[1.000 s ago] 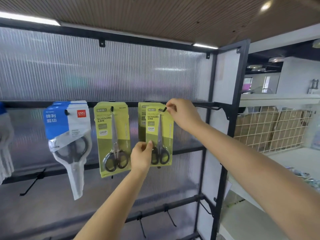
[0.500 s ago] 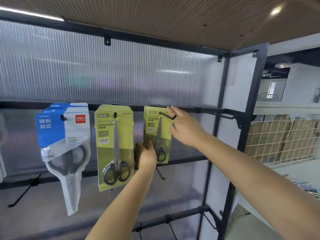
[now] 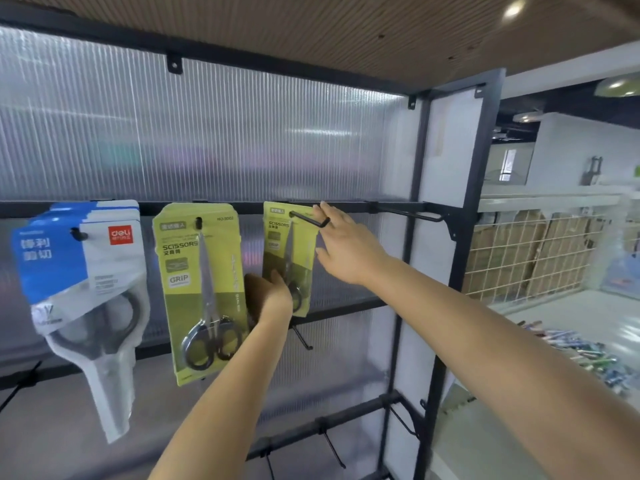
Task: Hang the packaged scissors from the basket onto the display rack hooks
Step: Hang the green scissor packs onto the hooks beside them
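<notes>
Green scissors pack hung on its hook; left hand steadied it, right hand spread loosely; basket unseen.

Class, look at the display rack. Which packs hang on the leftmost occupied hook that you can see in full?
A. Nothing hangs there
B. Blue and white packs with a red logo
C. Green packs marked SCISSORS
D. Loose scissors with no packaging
B: the blue and white packs with the red logo hang at the left, while the green packs hang on the hooks to their right.
</notes>
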